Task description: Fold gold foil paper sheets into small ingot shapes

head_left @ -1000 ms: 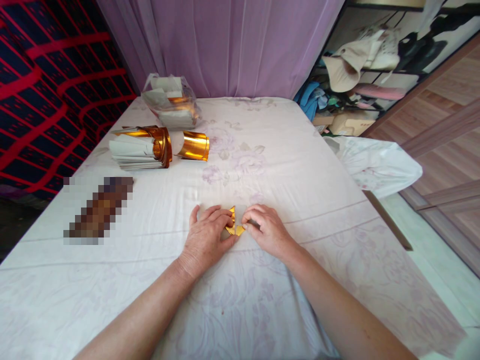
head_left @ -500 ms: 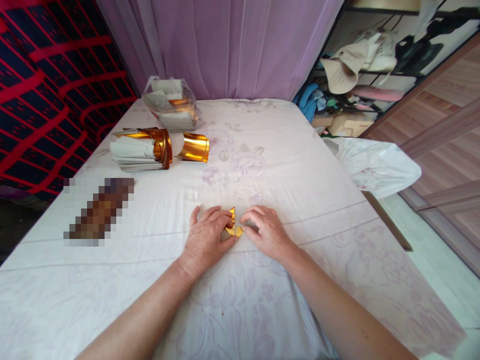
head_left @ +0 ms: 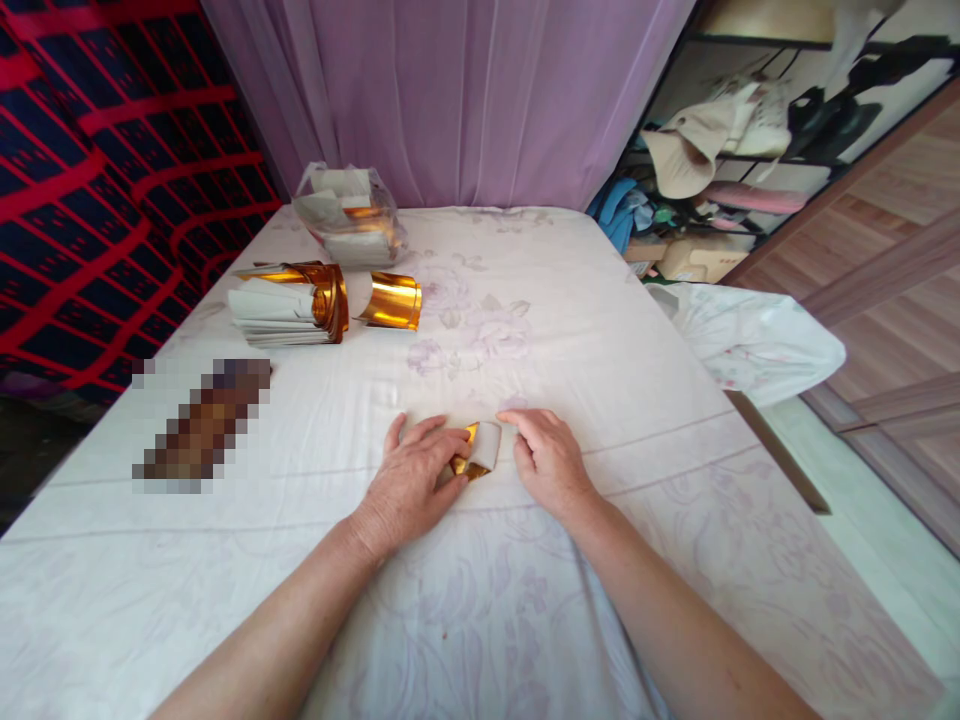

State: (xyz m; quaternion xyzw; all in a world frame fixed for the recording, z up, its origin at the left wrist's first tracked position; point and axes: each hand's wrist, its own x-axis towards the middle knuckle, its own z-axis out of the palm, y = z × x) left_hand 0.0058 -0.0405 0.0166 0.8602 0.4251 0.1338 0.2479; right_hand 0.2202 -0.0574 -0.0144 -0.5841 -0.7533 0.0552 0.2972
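A small folded piece of gold and white foil paper [head_left: 477,450] lies on the pale floral sheet [head_left: 525,300] in front of me. My left hand [head_left: 415,480] presses down on its left part with the fingers. My right hand [head_left: 550,462] rests just to the right of the paper, fingertips at its right edge, fingers loosely spread.
A stack of white-backed gold sheets with curled ends [head_left: 289,303] and a loose gold curl [head_left: 390,299] lie at the far left. Behind them stands a clear bag of sheets [head_left: 349,213]. A blurred brown patch [head_left: 201,421] lies left. A white bag [head_left: 750,335] hangs off the right edge.
My right hand has drawn a little to the right, uncovering the white flap of the folded paper. My left hand still presses on the paper.
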